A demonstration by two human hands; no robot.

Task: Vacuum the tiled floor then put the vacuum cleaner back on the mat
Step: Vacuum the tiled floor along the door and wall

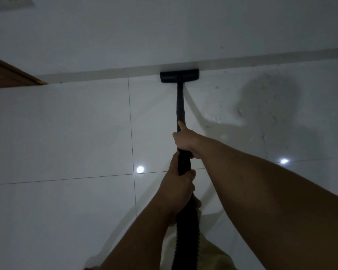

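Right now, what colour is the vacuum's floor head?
Black, seen in the head view: the floor head against the skirting.

Dim white wall, wooden door frame

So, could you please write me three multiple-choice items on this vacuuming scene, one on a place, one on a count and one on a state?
1. Where is the nozzle?
A. Against the skirting at the foot of the wall
B. In the middle of a tile
C. Lifted off the floor onto the door frame

2. How many bright light spots reflect off the floor?
A. None
B. Two
C. Five

3. How is the wand held?
A. By the right hand alone
B. By no hand
C. By both hands, the right hand ahead of the left hand

Key: 1 A, the nozzle's far edge meets the pale skirting. 2 B, one spot lies left of the arms and one right. 3 C, both hands are wrapped round the black tube, the right nearer the nozzle.
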